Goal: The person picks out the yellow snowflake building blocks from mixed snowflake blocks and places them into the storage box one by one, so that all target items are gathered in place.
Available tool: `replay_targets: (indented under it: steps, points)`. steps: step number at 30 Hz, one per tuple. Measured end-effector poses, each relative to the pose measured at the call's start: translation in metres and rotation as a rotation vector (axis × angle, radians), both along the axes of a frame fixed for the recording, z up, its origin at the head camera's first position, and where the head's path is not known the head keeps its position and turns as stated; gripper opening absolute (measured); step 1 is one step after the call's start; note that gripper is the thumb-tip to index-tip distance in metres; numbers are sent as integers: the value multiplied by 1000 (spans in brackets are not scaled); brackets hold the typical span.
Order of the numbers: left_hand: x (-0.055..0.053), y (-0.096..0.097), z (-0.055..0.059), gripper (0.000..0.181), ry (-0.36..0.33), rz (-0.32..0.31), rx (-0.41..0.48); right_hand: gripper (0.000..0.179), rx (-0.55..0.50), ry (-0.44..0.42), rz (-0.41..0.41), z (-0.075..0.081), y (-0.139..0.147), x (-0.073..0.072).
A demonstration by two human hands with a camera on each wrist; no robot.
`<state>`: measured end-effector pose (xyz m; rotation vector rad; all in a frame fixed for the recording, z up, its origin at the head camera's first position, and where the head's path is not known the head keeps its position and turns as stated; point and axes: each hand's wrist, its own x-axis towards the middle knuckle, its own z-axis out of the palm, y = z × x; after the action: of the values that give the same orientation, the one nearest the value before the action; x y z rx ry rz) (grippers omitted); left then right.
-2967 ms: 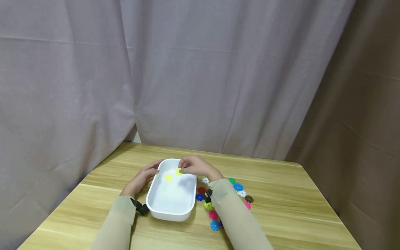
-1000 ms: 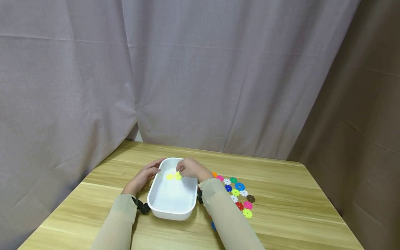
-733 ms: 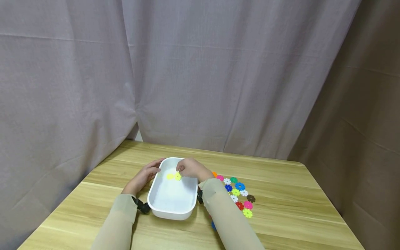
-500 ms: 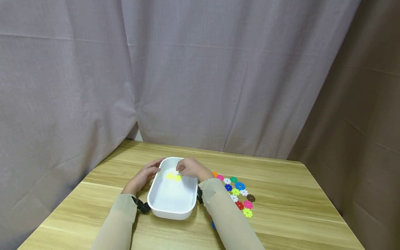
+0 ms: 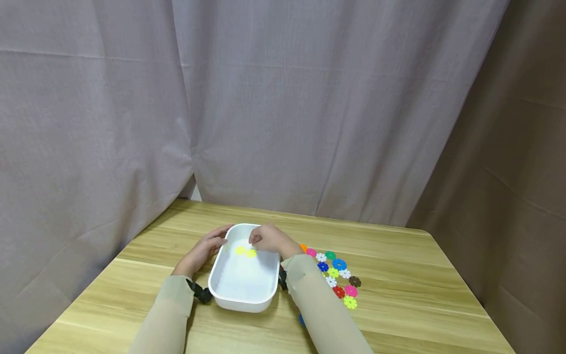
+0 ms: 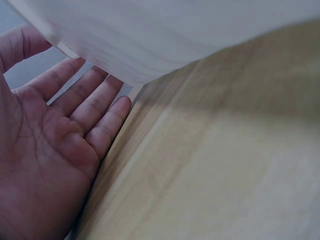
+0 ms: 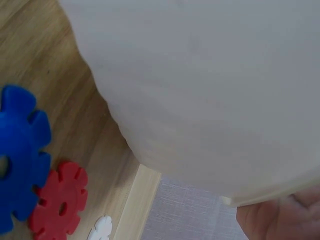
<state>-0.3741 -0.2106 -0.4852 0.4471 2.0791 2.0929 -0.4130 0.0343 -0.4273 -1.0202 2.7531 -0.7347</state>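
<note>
A white rectangular tray (image 5: 242, 301) stands on the table. My left hand (image 5: 203, 251) holds its left side, thumb over the rim and fingers along the outside wall; in the left wrist view this hand (image 6: 55, 135) has its fingers nearly straight beneath the rim. Inside the tray lie two yellow notched snowflake discs, one to the left (image 5: 240, 250) and one to the right (image 5: 251, 253). My right hand (image 5: 275, 240) reaches over the right rim, fingers bent together just above the right-hand disc. I cannot tell whether its fingertips pinch anything. The tray wall covers most of it in the right wrist view.
Right of the tray are several loose snowflake discs, such as a light blue one (image 5: 339, 264), a brown one (image 5: 354, 281) and a red one (image 7: 52, 197). The right sleeve (image 5: 325, 305) covers part of them. A grey curtain (image 5: 283, 123) hangs behind the table.
The right hand has shifted slightly left, its sleeve moving off several discs. The yellow disc at its fingertips stood tilted and now lies flatter beside the other. The left hand stays put.
</note>
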Motion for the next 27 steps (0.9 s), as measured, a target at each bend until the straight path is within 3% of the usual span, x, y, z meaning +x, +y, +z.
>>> replay_targets:
  steps: [27]
  points:
    - [1,1,2,57,-19,22,-16,10,-37,24,16,-2,3,2]
